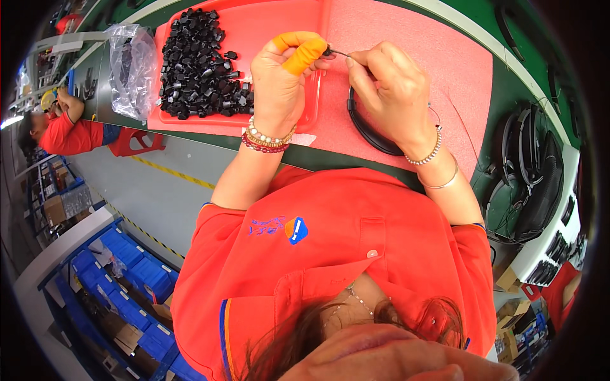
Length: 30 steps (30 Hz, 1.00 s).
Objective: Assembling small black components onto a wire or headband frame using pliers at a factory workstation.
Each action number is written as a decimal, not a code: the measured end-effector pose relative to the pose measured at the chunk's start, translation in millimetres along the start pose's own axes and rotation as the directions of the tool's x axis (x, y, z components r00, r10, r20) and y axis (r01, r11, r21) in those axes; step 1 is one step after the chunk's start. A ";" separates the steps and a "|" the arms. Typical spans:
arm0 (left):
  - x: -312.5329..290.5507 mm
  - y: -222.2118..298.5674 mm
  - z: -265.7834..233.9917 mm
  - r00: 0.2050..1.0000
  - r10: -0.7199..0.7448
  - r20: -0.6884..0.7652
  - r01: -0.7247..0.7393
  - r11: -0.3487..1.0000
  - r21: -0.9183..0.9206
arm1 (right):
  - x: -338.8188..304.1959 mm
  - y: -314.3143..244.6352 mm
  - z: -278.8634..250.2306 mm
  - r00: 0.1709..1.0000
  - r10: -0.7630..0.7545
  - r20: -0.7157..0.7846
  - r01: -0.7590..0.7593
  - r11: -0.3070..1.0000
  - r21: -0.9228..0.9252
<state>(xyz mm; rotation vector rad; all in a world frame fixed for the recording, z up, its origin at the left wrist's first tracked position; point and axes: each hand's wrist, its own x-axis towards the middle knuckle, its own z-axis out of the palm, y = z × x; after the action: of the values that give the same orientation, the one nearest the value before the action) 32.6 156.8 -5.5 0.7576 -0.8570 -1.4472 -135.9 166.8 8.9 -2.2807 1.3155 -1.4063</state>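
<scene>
My left hand [279, 70] is raised over the right side of the red tray [279, 19], its thumb and a finger closed in a pinch on a small black part [328, 51]. Orange covers [305, 56] wrap two of my digits there (they hide the fingertips, so I cannot tell exactly how each one presses). A thin dark cable [341, 54] runs from the part across to my right hand [394, 79], where I pinch it between thumb and forefinger, the other fingers curled in. So the part and its cable hang between my two hands, near the tray's right rim and above the pink mat [445, 70].

Under my right hand a curved black headband [373, 134] lies on the mat, partly hidden by my palm. Left of my left hand, a dense heap of small black pieces [200, 66] fills much of the tray. Just beside the tray's left edge sits a crumpled clear plastic bag [131, 70].

Well to my right, more black headbands [530, 165] are bunched together on the green bench [489, 143]. Off to my left I see a co-worker in a red shirt [67, 132] beside a red stool [136, 141], and blue bins [149, 276] below.
</scene>
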 end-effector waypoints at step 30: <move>-5.6 -16.3 23.5 0.990 0.085 -0.110 -0.083 0.996 0.019 | -2.0 2.4 -7.6 0.989 0.078 0.121 -0.097 0.982 0.159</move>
<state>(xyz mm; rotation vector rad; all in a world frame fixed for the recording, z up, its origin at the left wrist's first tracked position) 4.4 163.9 -7.6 0.7962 -0.8052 -1.3134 -143.7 169.1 10.5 -2.1346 1.2024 -1.2838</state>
